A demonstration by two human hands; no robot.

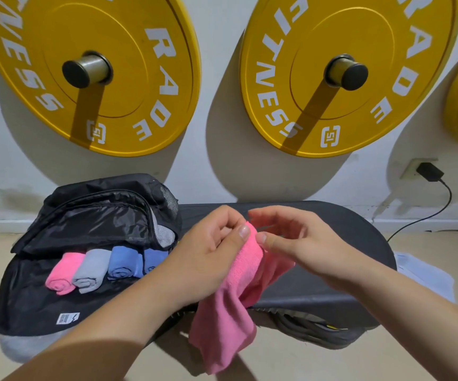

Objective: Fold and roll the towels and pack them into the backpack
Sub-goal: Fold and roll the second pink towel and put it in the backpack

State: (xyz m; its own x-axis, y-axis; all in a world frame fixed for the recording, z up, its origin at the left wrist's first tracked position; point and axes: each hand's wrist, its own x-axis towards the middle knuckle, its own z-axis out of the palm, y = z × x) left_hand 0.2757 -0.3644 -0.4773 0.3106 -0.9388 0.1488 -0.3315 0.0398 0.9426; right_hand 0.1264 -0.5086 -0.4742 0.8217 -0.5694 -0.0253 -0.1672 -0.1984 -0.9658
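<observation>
Two bare hands meeting at centre: left hand [208,254] pinching the upper edge of a loose pink microfibre towel [230,298] between thumb and fingers, right hand [302,248] half-open with thumb tip touching the same edge. Rest of that cloth drooping toward 6 o'clock over the near rim of a dark padded oval bench [332,270]. At 9 o'clock, lying on the bench's left end, an unzipped black nylon backpack [85,215] with four rolled towels side by side in its opening: pink roll [63,272], grey roll [90,270], blue roll [123,262], second blue roll [152,259] partly hidden behind the left wrist. Toward 12 o'clock, on a white wall, yellow weight plates [332,78] hung on pegs. At 2 o'clock, a black plug and cable [429,173] in a wall socket. Beige floor underneath, white paper [420,273] at 3 o'clock.
</observation>
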